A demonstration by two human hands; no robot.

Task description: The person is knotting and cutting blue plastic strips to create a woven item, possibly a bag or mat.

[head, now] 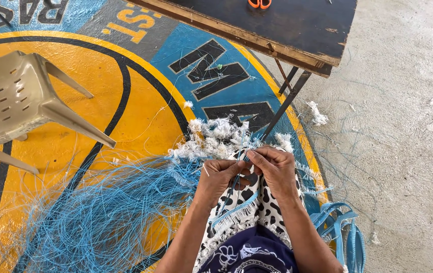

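Both hands pinching one blue strand over the lap.

From a beige plastic chair past the blue thread heap, the left hand and right hand meet fingertip to fingertip, nipping a strand running from them toward the knees; white fluff lies beyond, on painted floor under a dark table.

Looks like a covered sports court used as a makeshift work spot: concrete floor painted with a big yellow circle and block letters, a plastic chair, a rough wooden table, and heaps of blue twine with white fluff lying around.
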